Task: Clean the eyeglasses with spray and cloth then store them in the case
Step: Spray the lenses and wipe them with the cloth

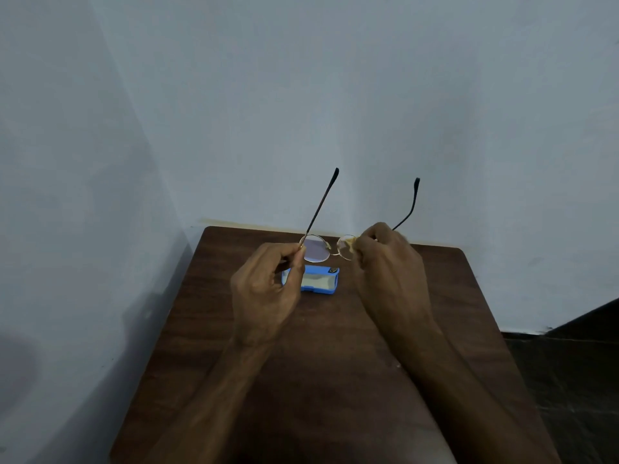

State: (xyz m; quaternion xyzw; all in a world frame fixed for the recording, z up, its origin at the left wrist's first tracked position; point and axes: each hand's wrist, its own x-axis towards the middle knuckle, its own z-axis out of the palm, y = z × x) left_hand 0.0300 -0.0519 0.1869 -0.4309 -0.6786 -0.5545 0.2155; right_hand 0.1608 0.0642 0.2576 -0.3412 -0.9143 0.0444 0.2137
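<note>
Both forearms reach in from the near edge over a dark brown wood-grain worktop [335, 346].

Left hand [268, 289]: fingers curled, thumb and forefinger pinching the left outer rim of the round, thin gold-wire eyeglasses [315, 251], close to the hinge.

Right hand [385, 266]: fingers curled, gripping a small pale-yellow cloth [350, 244] against the right lens. Most of the cloth is hidden inside the grip.

Eyeglasses are held in the air above the far half of the worktop, clear of the surface. Lenses hang downward. Both temples are unfolded, their dark tips pointing up and away towards the wall.

Flat on the worktop below them, about midway between the left and right edges and towards the far edge, lies a blue rectangular object [321, 279] with a shiny, reflective face. The left hand covers its left end. A small dark mark at its far right corner is too small to read.

A plain pale blue-grey wall [335, 95] stands behind the far edge. Dark floor [569, 363] shows past the right edge.
</note>
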